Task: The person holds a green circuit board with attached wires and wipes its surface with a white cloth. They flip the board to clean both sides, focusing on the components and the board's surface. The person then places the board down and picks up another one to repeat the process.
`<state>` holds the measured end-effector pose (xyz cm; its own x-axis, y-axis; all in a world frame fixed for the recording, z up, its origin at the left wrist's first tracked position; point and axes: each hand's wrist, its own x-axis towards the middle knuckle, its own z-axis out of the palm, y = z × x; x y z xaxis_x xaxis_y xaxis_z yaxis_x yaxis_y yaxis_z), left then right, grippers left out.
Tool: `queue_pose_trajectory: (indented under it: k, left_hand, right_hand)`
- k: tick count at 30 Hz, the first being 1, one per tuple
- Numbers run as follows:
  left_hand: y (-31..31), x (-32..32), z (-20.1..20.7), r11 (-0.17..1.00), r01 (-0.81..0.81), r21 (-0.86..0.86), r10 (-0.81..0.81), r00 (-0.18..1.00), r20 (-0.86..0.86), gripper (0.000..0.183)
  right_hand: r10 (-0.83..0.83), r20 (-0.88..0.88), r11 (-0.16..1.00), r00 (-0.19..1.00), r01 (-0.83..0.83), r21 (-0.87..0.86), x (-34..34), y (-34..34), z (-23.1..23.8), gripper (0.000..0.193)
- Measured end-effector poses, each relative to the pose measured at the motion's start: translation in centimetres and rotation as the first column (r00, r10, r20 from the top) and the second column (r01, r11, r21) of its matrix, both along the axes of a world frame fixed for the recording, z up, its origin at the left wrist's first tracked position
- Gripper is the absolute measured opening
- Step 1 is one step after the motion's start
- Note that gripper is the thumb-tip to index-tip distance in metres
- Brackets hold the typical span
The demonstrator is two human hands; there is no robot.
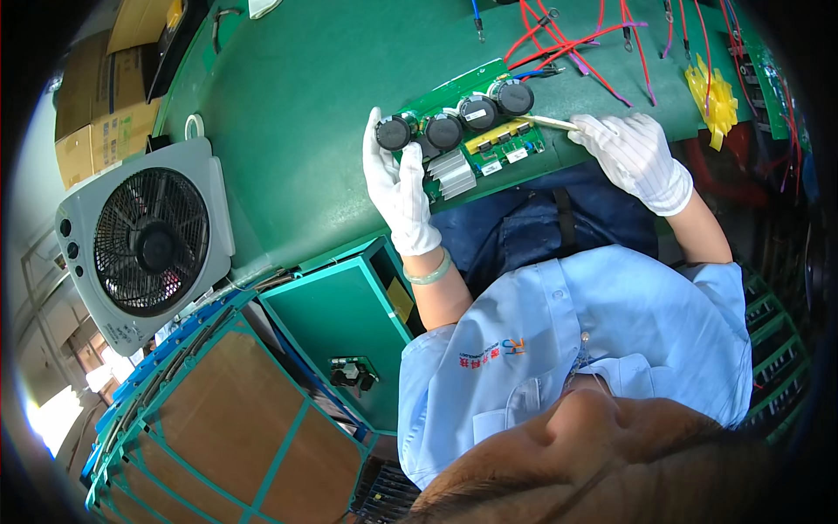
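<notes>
Red wires [602,79] with crimped ends sprawl across the bench beyond the circuit board [476,134], crossing one another toward the far right; a short blue wire [477,22] hangs in from the top, and a crumpled yellow plastic bundle [711,96] sits to the right of the right hand [633,162]; a grey box fan [157,244] stands well apart at the left. Four black round capacitors [443,131] hide part of the board; its left end is held by the left hand [397,179], finger and thumb parted around the leftmost capacitor; the right hand's fingers are closed narrowly on a slim pale stick [552,123], its tip at the rightmost capacitor, though I cannot tell whether it touches.

White ribbed fabric covers both hands; a ridged silvery heatsink [452,173] and a flat yellow strip [497,137] lie along the board's near side; a smooth pale bangle [430,269] rings the left wrist.

Smooth green tabletop [297,113] lies under the wires, the board at its near edge above dark blue cloth [532,227]; cardboard boxes [96,113] are stacked at the upper left; a green cabinet [323,314] stands below.
</notes>
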<state>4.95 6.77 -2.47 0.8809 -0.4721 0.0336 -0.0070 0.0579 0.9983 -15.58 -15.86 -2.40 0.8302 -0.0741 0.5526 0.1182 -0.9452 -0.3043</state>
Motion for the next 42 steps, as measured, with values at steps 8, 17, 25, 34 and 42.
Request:
queue_pose_trajectory:
  k: [8, 17, 25, 34, 42]
  left_hand:
    - [0.1, 0.1, 0.3, 1.0, 0.027, 0.006, -0.027, 1.0, -0.015, 0.064]
    - [-0.2, 0.0, 0.2, 1.0, 0.007, 0.017, -0.007, 1.0, 0.005, 0.063]
    - [-0.1, 0.0, 0.4, 1.0, -0.002, 0.022, 0.003, 1.0, -0.022, 0.061]
    - [-0.4, -0.1, 0.5, 1.0, -0.006, 0.028, 0.006, 1.0, 0.013, 0.06]
    - [-0.2, 0.2, -0.1, 1.0, 0.003, 0.025, -0.002, 0.999, -0.032, 0.06]
  right_hand:
    - [0.024, -0.06, 0.984, 0.998, -0.013, 0.176, 0.3, 0.2, 0.8, 0.019]
    - [-0.092, -0.06, 0.995, 0.994, 0.089, -0.047, -3.1, -1.1, 2.4, 0.025]
    - [-0.305, -0.377, 0.951, 0.875, 0.255, -0.177, -9.2, -0.5, 1.7, 0.031]
    - [-0.356, -0.47, 0.93, 0.808, 0.356, -0.092, -12.2, 0.8, 0.2, 0.023]
    - [0.059, -0.622, 0.9, 0.781, 0.227, 0.371, -12.2, 2.1, -0.8, 0.016]
